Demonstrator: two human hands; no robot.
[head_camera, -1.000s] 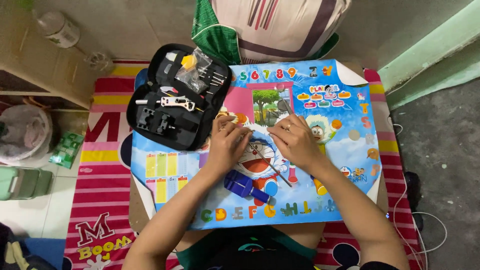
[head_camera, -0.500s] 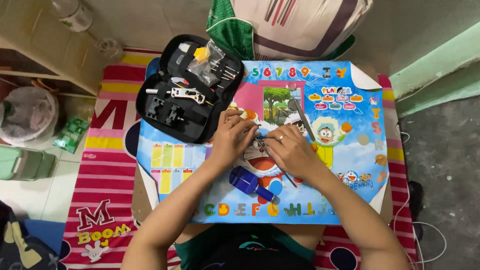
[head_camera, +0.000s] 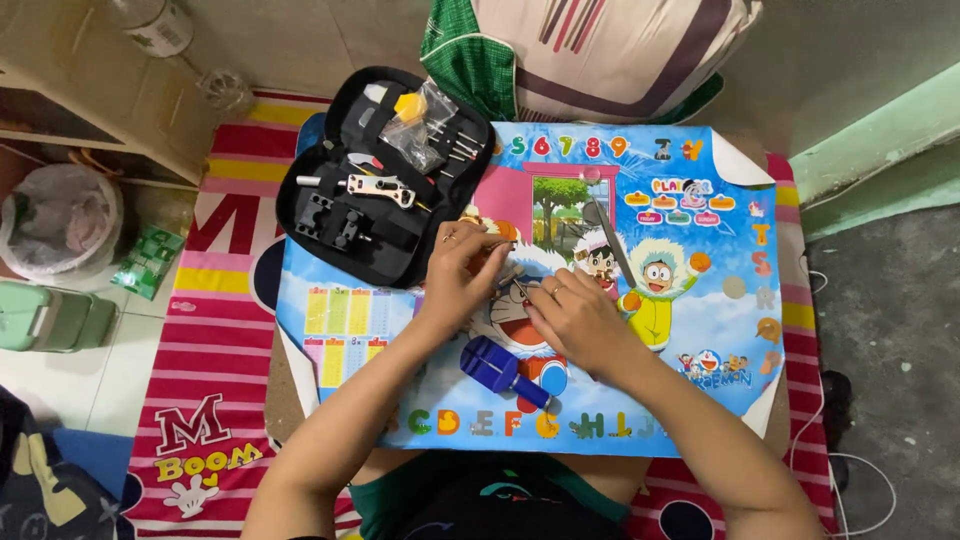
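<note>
We've got the left hand (head_camera: 462, 272) and right hand (head_camera: 570, 318) pinched together on something tiny, probably a light, stiff, fiddly metal part (head_camera: 518, 288), over the cartoon poster (head_camera: 690, 330), best gripped by fingertips.

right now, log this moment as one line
left hand: on small part | right hand: holds thin tool | blue tool: lying below hands | tool case: open, upper left

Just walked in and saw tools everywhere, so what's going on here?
A person sits over a low table covered by a cartoon poster. Both hands meet at its middle: the left hand and right hand pinch something too small to make out, with a thin tool at the right fingertips. A blue tool lies just below them. An open black tool case sits at the upper left.
</note>
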